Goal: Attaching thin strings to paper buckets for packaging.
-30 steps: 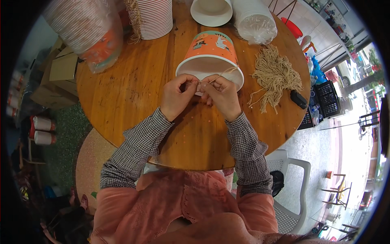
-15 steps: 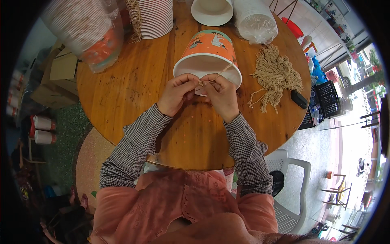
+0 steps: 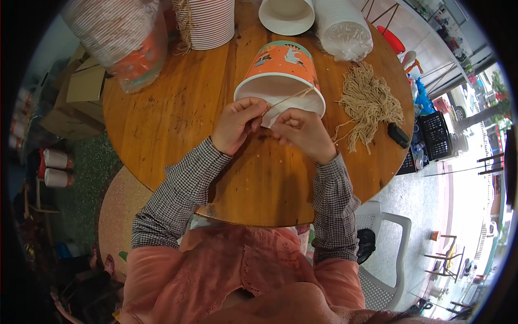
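Note:
An orange paper bucket (image 3: 284,63) with animal figures and a green base lies on its side, its white mouth toward me. My left hand (image 3: 237,125) is at the lower left of its rim, thumb and fingers pinching a thin tan cord (image 3: 291,98) that runs up across the opening to the right side. My right hand (image 3: 308,135) is closed just below the rim, fingertips pressed together. Whatever those fingertips hold, if anything, is too small to make out. Right of the bucket lies a loose heap of tan cords (image 3: 369,100).
Nested paper buckets (image 3: 211,24) and a plastic-wrapped stack (image 3: 121,43) stand at the back left of the round wooden table (image 3: 162,129). White tubs (image 3: 286,16) and a bagged white stack (image 3: 345,32) are at the back. A small black object (image 3: 398,135) lies near the right edge.
My right hand has drawn away from my left, down and to the right. The cord now shows as a longer line across the bucket's mouth. My left hand stays nearly in place.

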